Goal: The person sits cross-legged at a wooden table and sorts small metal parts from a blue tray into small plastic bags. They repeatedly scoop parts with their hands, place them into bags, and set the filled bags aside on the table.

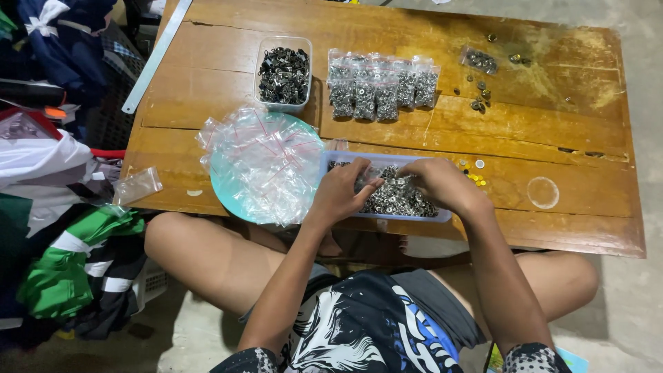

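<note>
Bare concrete floor all round, with a heap of green, white and dark clothes (62,228) piled at the left edge. On it, a low wooden table (387,34), worn and scratched, patchy at the far right corner. Below the near edge, bare crossed legs and dark patterned shorts (373,324). On the left part of the table, a round teal plate (224,181) heaped with empty clear zip bags (262,162). Just right of it, touching or nearly so, a long pale-blue tray (442,215) full of small silver metal fasteners (400,197). Behind the plate, a clear tub (284,72) of darker metal pieces, and beside that a row of filled little bags (380,86) lying side by side. Further right, one more filled bag (479,61) and a few loose fasteners scattered near it. Off the left edge, a single empty bag (137,185). Near the right end, a clear round lid (543,193). Both hands inside the tray: left hand (342,190) curled, thumb and forefinger pinched over the fasteners, anything gripped too small to tell; right hand (442,181) bent downward, fingers buried in the pile, hold not visible.
</note>
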